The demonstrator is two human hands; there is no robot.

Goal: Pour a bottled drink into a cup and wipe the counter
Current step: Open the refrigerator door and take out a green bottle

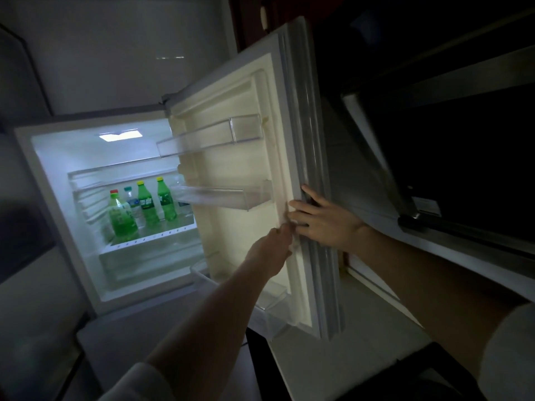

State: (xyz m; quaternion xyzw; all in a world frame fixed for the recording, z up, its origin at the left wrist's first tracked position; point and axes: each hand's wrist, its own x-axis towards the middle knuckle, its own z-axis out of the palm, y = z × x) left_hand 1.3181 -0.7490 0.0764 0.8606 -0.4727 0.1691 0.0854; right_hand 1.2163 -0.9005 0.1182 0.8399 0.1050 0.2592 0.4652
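Green plastic bottles [147, 206], 3 on the fridge shelf [162, 236]: probably light, stiff, cold-slick; I'd grasp one mid-body. My right hand [324, 224] grips the door [240, 169] edge; my left hand [272, 250] reaches it too, grip unclear.

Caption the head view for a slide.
Left hand and right hand grip the edge of the open white fridge door; four plastic drink bottles stand on the lit shelf inside.
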